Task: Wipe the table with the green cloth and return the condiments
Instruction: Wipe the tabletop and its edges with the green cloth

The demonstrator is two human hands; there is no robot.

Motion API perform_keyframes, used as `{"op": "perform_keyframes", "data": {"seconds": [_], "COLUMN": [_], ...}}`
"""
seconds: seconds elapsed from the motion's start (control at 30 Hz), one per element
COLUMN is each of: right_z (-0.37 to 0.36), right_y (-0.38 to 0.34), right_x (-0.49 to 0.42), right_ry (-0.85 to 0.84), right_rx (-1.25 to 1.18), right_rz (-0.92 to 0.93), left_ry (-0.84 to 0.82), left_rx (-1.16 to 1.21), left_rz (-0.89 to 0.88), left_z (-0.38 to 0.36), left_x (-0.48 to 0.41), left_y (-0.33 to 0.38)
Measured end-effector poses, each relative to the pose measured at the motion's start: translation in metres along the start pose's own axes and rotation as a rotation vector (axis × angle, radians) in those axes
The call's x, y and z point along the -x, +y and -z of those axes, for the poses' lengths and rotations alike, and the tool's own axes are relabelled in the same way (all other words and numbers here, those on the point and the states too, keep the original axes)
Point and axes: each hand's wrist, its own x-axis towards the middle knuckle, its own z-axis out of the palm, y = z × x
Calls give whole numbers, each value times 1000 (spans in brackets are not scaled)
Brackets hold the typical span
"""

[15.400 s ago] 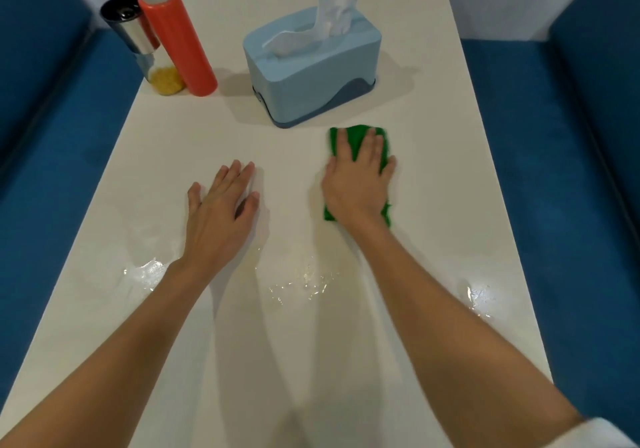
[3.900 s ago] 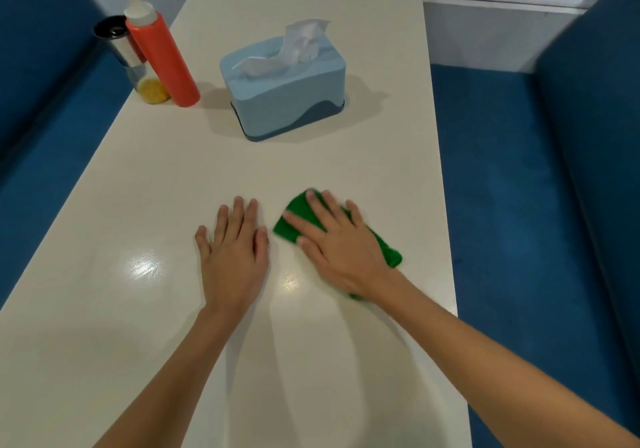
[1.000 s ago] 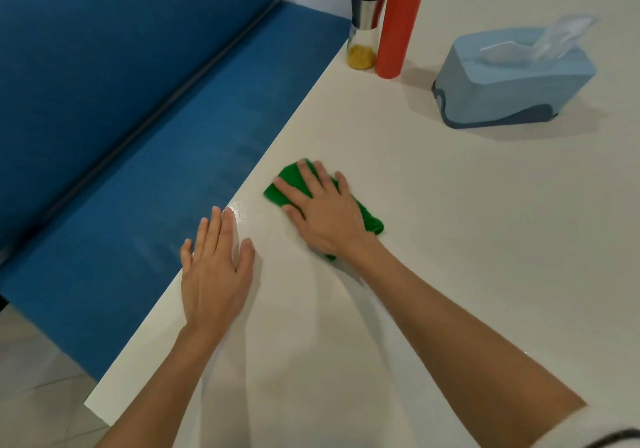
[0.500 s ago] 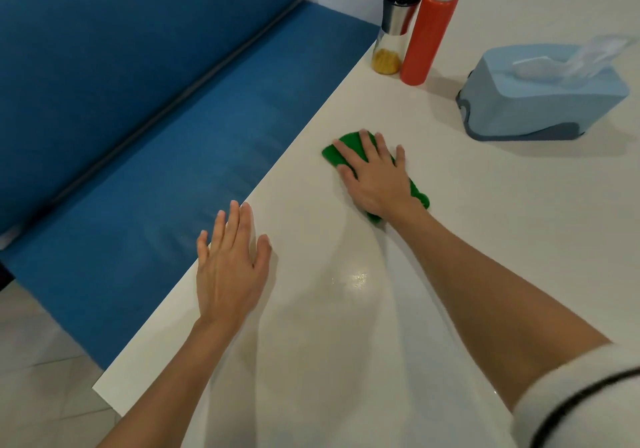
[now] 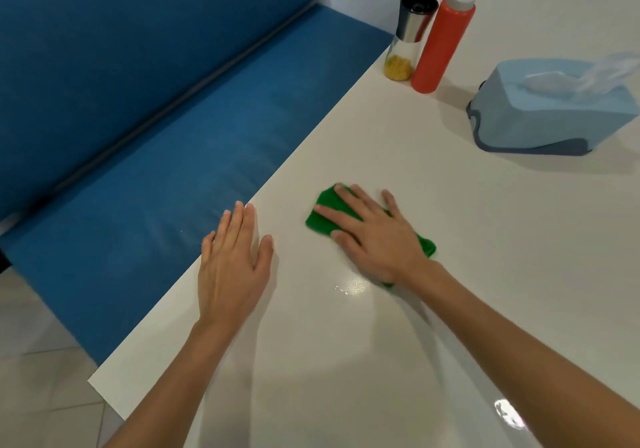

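Green cloth (image 5: 323, 217) lies flat on the white desk (image 5: 450, 291) near its left edge, under the right grip (image 5: 375, 239); that grip is released, fingers straight and spread, palm pressing the cloth down; cloth shows past the fingertips and by the wrist; left grip (image 5: 232, 267) released too, flat on the desk just beside the cloth, fingertips at the desk edge; red squeeze bottle (image 5: 441, 42) and steel-topped shaker (image 5: 408, 39) with yellow contents stand upright side by side at the far left edge; light blue tissue box (image 5: 540, 115) near them; blue bench (image 5: 173, 170) runs alongside.
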Motion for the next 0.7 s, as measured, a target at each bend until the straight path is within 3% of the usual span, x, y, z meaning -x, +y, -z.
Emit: {"op": "perform_keyframes", "data": {"seconds": [0.13,0.27,0.43,0.57,0.7], "right_z": [11,3,-10,-7,11], "right_y": [26,-2,-58,-32,31], "right_x": [-57,-108,-93,-48,-43], "right_ry": [36,61,59,-26,-23], "right_rx": [-7,-14,30,26,21], "right_rz": [-167,-307,-65,233,139], "left_ry": [-1,-7,-3,-14,-17], "left_rx": [-40,-52,-43,-59,-70], "left_rz": [6,7,-9,-19,-2], "left_z": [0,0,0,1,1], "left_x": [0,0,1,1,0], "left_y": [2,4,0,-2,1]}}
